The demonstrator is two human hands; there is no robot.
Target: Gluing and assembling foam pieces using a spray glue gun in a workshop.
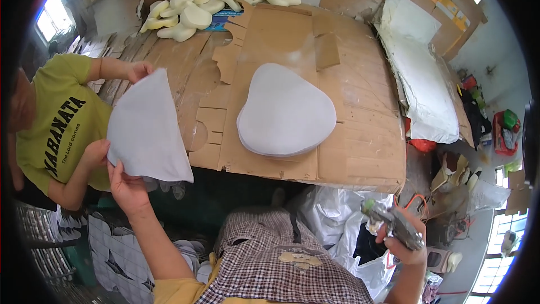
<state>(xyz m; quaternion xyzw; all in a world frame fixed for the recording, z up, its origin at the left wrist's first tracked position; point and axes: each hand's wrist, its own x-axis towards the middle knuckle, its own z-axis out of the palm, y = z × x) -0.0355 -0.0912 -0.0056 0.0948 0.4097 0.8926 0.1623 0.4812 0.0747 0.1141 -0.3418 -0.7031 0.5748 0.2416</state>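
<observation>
Left hand [128,187]: raised at the near left edge of the surface, fingers pinching the lower edge of a white, rounded-triangular fabric sheet [147,130] held up in the air. A co-worker in a yellow shirt [62,124] grips the same sheet with both hands, one at its top corner, one at its left edge. Right hand [406,242]: low at the right, closed around a spray gun [394,226] of grey metal, clear of the surface; an orange cord trails near it. On the cardboard-covered surface [360,135] lies a stack of matching white sheets [286,111], flat and squared up, well apart from the lifted sheet. At the far edge sits a heap of cream foam pads [197,0]; white padding [422,79] lies along the right side. Judgement on progress: one sheet is off the stack and in hand, most of the stack remains, and no sheet appears joined to a foam pad yet.
</observation>
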